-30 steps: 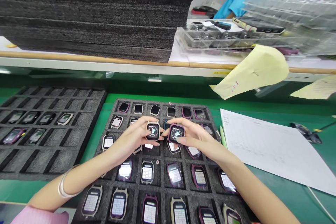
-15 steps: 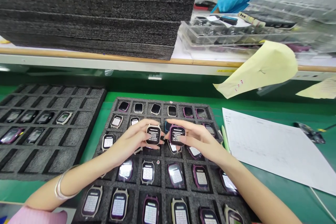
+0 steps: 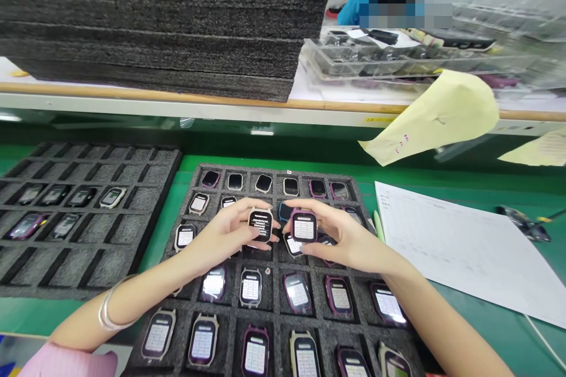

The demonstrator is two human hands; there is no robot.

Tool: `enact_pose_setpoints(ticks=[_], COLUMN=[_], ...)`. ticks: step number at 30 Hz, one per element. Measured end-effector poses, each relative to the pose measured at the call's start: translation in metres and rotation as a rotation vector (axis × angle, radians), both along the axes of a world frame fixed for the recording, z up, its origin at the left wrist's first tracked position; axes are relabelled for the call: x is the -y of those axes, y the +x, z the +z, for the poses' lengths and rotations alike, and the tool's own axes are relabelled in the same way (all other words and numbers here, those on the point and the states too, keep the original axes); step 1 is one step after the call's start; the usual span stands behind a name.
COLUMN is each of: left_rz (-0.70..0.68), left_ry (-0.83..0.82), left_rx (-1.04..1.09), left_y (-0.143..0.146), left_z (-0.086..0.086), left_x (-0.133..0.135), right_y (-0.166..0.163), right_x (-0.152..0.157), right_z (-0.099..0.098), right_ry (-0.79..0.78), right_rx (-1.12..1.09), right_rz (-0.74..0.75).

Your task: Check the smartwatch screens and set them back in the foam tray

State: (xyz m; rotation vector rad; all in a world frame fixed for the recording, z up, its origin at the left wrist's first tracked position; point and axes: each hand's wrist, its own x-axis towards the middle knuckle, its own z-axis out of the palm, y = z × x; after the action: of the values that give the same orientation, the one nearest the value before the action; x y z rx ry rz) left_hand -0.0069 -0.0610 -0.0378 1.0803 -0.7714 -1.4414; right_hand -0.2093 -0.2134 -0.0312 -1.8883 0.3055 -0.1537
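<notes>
My left hand (image 3: 225, 234) grips a beige-cased smartwatch body (image 3: 260, 224) whose screen shows lines of text. Close beside it, my right hand (image 3: 342, 234) holds a purple-cased smartwatch body (image 3: 303, 226) with a white grid on its screen. Both hands hover over the middle rows of a dark foam tray (image 3: 274, 300) whose pockets hold several lit watch bodies. A silver bangle (image 3: 107, 311) sits on my left wrist.
A second foam tray (image 3: 88, 235) with a few watches lies to the left. White paper sheets (image 3: 460, 247) lie on the green mat at right. A shelf above carries stacked black foam (image 3: 168, 17), clear plastic trays (image 3: 398, 59) and a yellow sheet (image 3: 435, 115). A person in blue stands behind.
The purple watch's screen went from a dial to text to a white grid. The beige watch went from a dial to text. Both hands stayed nearly in place.
</notes>
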Motion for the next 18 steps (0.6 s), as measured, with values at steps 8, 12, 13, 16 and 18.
enact_pose_setpoints(ticks=[8, 12, 13, 16, 18], left_rz=[0.013, 0.011, 0.01, 0.017, 0.021], left_ry=[-0.002, -0.01, -0.013, -0.018, -0.02], left_rx=[0.003, 0.015, 0.014, 0.003, 0.003], left_y=[-0.004, -0.006, -0.006, -0.007, -0.007], left_z=[0.003, 0.004, 0.004, 0.004, 0.004], left_x=[0.003, 0.002, 0.001, 0.0, 0.001], right_y=[-0.009, -0.014, -0.016, -0.025, -0.032], right_x=[0.041, 0.056, 0.058, 0.062, 0.063], right_z=[-0.026, -0.042, -0.045, -0.049, -0.049], right_ry=[-0.46, -0.517, -0.526, -0.56, -0.575], right_rx=[-0.135, -0.103, -0.104, -0.124, -0.142], right_rz=[-0.111, -0.147, -0.162, -0.195, -0.198])
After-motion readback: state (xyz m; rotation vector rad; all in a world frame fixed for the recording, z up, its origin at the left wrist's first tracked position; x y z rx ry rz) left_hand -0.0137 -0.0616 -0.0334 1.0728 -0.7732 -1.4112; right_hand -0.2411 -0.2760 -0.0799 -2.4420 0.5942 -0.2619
